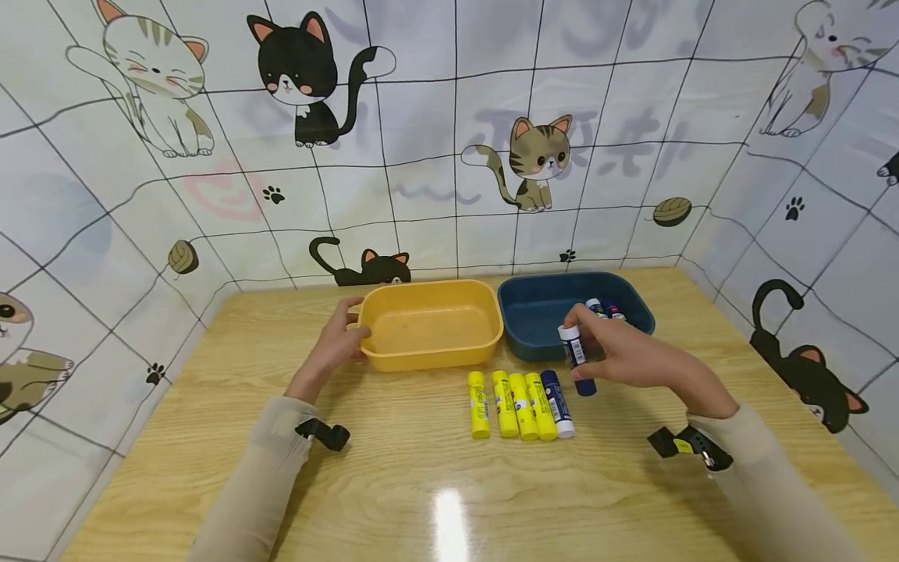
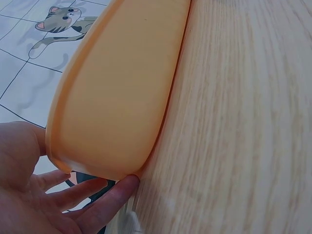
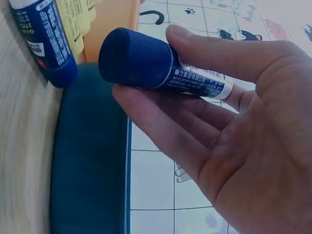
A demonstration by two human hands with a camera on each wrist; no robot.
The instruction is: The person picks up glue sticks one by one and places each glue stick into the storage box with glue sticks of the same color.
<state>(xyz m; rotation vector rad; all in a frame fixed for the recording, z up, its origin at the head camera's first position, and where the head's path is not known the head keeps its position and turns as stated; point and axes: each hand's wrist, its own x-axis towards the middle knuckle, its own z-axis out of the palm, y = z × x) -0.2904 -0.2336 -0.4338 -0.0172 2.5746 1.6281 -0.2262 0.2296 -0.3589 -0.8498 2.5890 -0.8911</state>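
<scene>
My left hand [image 1: 340,342] holds the left end of a yellow plastic basin [image 1: 431,359]. In the left wrist view its fingers [image 2: 109,200] lie against the basin's outer wall, while the thumb tip is hidden behind the rim. My right hand [image 1: 625,347] pinches a navy glue stick with a white end [image 1: 574,347] between thumb and fingers, tilted, just in front of the dark blue basin [image 1: 537,343]. Left of it, a navy glue stick [image 1: 555,398] lies on the table beside several yellow glue sticks [image 1: 523,406], roughly in a row.
The two basins stand side by side at the back of the wooden table [image 1: 393,484]. More glue sticks [image 1: 605,309] lean inside the dark blue basin's right part. A cat-patterned wall covering [image 1: 421,187] surrounds the table at back and sides.
</scene>
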